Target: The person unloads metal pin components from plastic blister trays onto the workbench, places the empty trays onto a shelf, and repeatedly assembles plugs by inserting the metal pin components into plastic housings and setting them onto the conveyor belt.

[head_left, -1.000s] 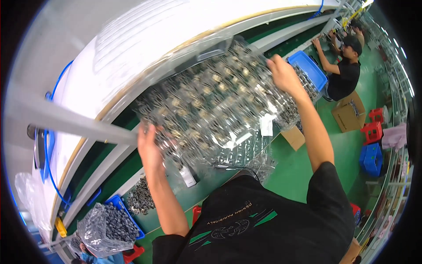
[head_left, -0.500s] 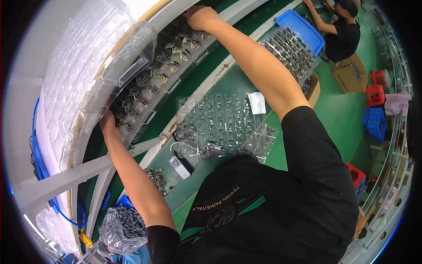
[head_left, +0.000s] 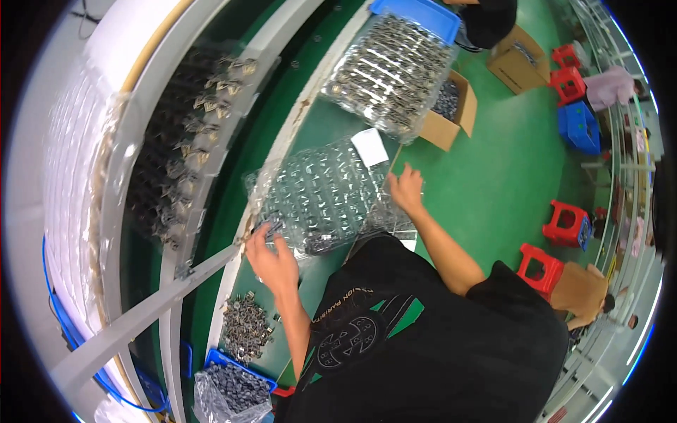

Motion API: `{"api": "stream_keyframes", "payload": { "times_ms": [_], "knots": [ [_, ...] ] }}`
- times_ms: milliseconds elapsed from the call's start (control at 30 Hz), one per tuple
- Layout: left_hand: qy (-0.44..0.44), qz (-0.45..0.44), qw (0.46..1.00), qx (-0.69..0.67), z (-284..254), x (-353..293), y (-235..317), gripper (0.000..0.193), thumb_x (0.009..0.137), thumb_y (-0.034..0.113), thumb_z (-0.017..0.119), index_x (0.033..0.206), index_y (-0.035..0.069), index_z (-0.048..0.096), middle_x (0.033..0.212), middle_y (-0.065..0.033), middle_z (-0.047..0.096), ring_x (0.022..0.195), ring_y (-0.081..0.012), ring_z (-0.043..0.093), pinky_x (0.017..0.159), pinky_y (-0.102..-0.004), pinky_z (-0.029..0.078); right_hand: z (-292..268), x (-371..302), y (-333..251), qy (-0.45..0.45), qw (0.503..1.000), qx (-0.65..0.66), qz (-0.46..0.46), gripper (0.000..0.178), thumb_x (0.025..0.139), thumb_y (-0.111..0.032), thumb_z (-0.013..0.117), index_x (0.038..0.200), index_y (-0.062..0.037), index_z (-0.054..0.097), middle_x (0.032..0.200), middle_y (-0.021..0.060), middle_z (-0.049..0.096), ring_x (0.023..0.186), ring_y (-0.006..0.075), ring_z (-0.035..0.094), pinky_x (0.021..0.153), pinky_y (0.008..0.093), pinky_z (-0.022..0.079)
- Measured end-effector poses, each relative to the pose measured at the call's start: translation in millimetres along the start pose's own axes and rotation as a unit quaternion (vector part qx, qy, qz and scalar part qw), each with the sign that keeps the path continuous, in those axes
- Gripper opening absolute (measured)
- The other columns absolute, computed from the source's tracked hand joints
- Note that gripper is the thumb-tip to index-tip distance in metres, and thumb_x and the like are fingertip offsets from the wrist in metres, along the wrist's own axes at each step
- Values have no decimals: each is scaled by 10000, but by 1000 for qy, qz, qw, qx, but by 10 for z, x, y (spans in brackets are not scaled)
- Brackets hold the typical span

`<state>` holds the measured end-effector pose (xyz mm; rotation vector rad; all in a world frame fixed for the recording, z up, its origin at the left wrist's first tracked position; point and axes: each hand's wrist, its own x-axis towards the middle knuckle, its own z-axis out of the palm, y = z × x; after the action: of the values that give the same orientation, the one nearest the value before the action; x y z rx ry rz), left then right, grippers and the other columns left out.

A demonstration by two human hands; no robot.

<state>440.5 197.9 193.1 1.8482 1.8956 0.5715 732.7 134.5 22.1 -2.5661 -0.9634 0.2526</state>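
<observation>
A clear plastic tray with rows of moulded pockets (head_left: pixel 317 187) lies on the green workbench in front of me. My left hand (head_left: pixel 273 262) is at its near left corner, fingers apart, beside some small dark parts (head_left: pixel 272 227). Along the right edge of the tray, my right hand (head_left: pixel 407 189) hovers or rests with its fingers spread; contact is hard to make out. I see nothing held in either hand. A white paper slip (head_left: pixel 369 146) lies on the tray's far right corner. To the left, a filled tray of small metal clip-like parts (head_left: pixel 204 120) sits behind the grey frame.
Another filled tray (head_left: pixel 391 74) stands beyond, next to a blue bin (head_left: pixel 423 20) and a cardboard box (head_left: pixel 462 106). Loose metal parts (head_left: pixel 245 328) are heaped near my left arm, above a blue bin of dark parts (head_left: pixel 236 388). A grey bar (head_left: pixel 155 310) crosses at left.
Both my hands have come away from the filled tray at the left and back to the clear tray on the bench. My view has shifted to the right.
</observation>
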Motion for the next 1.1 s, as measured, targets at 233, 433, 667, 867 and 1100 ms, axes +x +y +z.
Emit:
{"api": "stream_keyframes", "payload": {
  "times_ms": [233,433,667,867,1100],
  "knots": [
    [-154,-179,965,111,723,405,-951,671,867,330,544,1405,15,297,1371,-253,424,1252,-415,415,1024,-480,327,34,-202,50,-93,987,46,-123,312,899,-258,544,1022,28,540,985,219,553,859,416,568,813,480,448],
    [14,-248,946,210,836,618,-1392,741,813,492,533,1357,5,408,1235,-272,551,1161,-408,522,1021,-524,311,-255,-433,-195,-114,978,96,-147,245,906,-245,543,930,-8,491,920,209,525,711,437,571,642,524,483],
    [-92,-254,961,65,575,833,-1505,655,841,512,530,1159,-57,592,1171,-226,608,1103,-339,565,946,-421,407,-1140,-301,-588,-62,964,134,-223,259,813,-205,624,880,8,493,876,190,526,647,419,584,565,489,502],
    [-133,-175,943,-251,552,673,-324,221,879,255,590,910,39,620,962,-76,639,837,-147,581,696,-310,437,-1831,1143,-318,68,959,-58,-270,192,780,-188,639,867,-43,550,869,116,538,726,321,586,587,408,506],
    [-381,-169,797,-436,1423,901,1188,366,925,186,564,1201,-6,420,1151,-159,600,943,-208,619,740,-295,503,-1570,3414,22,140,956,-125,-226,149,910,-204,526,977,-72,540,969,132,517,865,348,577,714,454,487]
  ]
}}
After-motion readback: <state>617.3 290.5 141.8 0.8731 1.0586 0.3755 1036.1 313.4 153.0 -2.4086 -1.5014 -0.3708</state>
